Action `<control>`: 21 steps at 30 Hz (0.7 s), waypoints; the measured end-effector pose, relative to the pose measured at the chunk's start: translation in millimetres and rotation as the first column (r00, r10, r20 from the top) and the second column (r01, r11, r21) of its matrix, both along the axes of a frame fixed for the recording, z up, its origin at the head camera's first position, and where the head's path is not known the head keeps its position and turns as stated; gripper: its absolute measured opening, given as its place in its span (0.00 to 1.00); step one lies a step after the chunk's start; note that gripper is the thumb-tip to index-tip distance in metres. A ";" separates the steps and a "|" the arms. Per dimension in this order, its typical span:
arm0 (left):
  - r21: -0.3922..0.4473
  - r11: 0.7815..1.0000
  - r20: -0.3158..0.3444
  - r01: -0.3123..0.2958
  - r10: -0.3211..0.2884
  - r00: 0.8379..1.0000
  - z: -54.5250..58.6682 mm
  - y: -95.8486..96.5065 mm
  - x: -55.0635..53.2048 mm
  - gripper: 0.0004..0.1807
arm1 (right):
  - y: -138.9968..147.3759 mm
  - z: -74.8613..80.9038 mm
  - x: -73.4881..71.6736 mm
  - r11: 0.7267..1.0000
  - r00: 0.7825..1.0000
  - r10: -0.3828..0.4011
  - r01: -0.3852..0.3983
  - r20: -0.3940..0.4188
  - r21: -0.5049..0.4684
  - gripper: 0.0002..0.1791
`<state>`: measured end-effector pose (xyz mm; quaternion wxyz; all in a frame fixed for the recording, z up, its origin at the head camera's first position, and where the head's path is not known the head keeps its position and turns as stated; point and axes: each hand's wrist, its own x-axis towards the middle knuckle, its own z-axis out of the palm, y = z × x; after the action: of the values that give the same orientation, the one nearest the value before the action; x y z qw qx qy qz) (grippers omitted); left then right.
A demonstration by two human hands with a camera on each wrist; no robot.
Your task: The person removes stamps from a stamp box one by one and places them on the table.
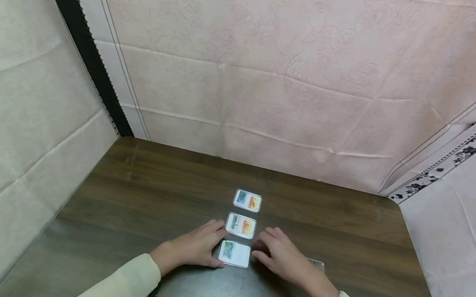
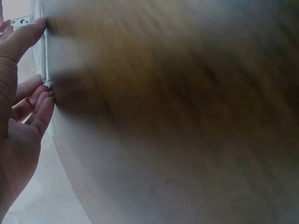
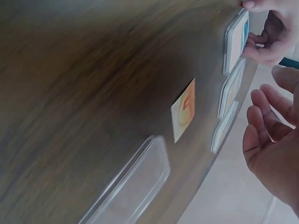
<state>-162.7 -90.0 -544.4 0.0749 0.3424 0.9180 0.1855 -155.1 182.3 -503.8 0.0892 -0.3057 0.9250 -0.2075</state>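
Note:
Three small white clear-rimmed cases with printed pictures lie in a column in the head view: a far one [image 1: 247, 200], a middle one [image 1: 241, 226] and a near one [image 1: 241, 257]. My left hand [image 1: 195, 245] holds the left side of the near case between thumb and fingers. My right hand [image 1: 283, 257] is just right of the near case, its fingers loosely curved and holding nothing. In the right wrist view, an orange picture card [image 3: 185, 111] lies on the table below this hand. The head view hides that card behind the hand.
A clear plastic case [image 3: 140, 186] lies on the brown wooden table [image 1: 157, 177], partly behind the right hand in the head view. Pale cloth [image 1: 251, 98] hangs beyond the far edge and at both sides.

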 end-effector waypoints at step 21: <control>-0.003 1.000 -0.035 0.014 -0.014 0.999 -1.3 0.2 -0.9 0.38 | -40.4 -19.2 -3.1 0.999 0.993 0.050 -0.051 -0.110 -0.007 0.19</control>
<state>-163.6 -89.7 -545.7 0.0606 0.3520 0.9170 0.1777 -158.1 141.9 -523.0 0.0418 -0.3402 0.9195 -0.1925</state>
